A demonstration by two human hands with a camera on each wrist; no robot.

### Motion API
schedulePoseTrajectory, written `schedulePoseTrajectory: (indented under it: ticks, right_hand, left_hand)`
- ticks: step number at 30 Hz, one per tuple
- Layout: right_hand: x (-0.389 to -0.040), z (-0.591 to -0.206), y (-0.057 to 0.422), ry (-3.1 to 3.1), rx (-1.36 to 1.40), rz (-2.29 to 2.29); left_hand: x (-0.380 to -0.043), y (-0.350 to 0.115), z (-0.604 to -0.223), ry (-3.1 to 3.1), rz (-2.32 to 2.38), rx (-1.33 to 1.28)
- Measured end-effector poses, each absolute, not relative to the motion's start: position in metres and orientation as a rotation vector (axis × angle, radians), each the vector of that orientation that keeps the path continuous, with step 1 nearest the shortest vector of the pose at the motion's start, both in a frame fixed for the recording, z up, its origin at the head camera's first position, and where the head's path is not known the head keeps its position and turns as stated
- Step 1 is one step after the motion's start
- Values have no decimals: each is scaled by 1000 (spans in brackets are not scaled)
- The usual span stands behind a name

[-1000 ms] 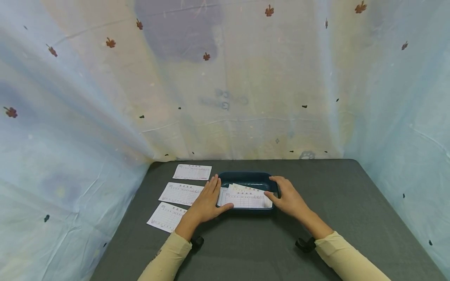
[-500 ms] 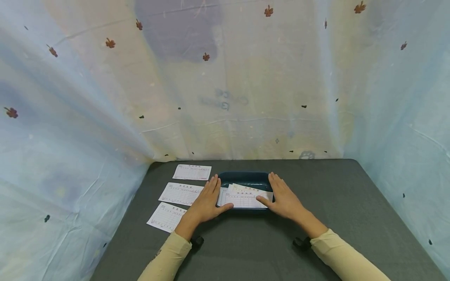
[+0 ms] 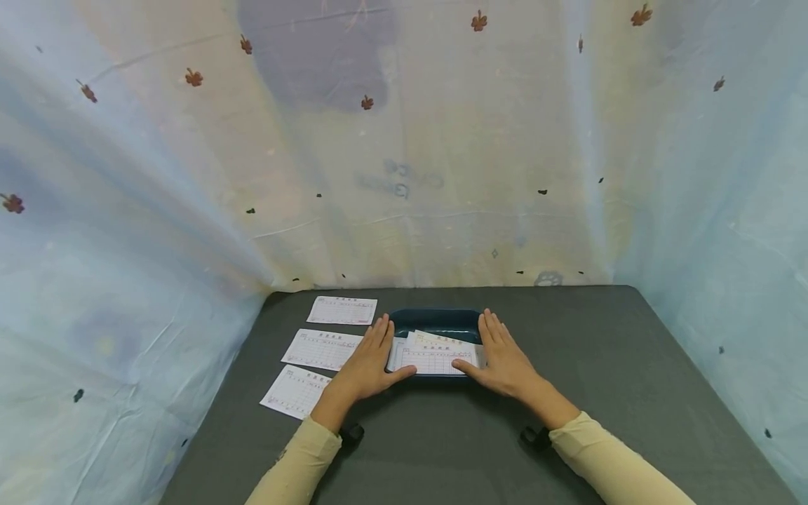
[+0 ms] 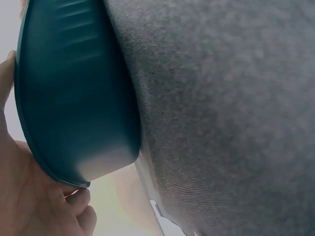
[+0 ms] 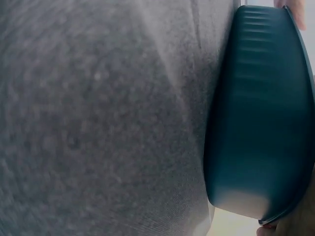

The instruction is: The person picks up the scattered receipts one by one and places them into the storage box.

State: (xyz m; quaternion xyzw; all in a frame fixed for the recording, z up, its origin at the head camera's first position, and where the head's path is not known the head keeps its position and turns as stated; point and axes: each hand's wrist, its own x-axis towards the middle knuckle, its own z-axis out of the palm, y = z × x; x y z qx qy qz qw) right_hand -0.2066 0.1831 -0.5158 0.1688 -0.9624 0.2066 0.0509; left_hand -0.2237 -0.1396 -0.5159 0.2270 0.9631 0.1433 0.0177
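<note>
A dark teal tray (image 3: pixel 435 320) sits on the grey table with several printed paper slips (image 3: pixel 432 360) in its near part. My left hand (image 3: pixel 366 368) lies along its left end, fingers straight and pointing away, with the thumb over the near rim. At the other end my right hand (image 3: pixel 505 365) mirrors this, its thumb reaching over the slips at the near rim. In the left wrist view the palm is against the tray's rim (image 4: pixel 23 118), and some fingers show below the corner. The right wrist view shows the tray's outer wall (image 5: pixel 261 123), with most of the right hand out of frame.
Three paper slips lie in a column left of the tray: a far one (image 3: pixel 342 310), a middle one (image 3: pixel 320 348) and a near one (image 3: pixel 295 391), partly behind the left arm. The grey tabletop (image 3: pixel 568 330) ends at a patterned cloth curtain (image 3: pixel 442 238).
My right hand has come inward onto the tray's right end, its fingers straightening and its thumb moving left over the slips. The left hand stays put. The head view has shifted slightly.
</note>
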Motion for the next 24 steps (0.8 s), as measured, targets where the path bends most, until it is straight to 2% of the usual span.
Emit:
schedulePoseTrajectory:
  ticks: [11,24]
  right_hand:
    - [-205,-515,183,-2922,493,610]
    - [-207,-517,181,-2949,501,596]
  left_hand:
    - [-235,-150,-513,2983,485,776]
    - [-259,-185,-503,3073,557,603]
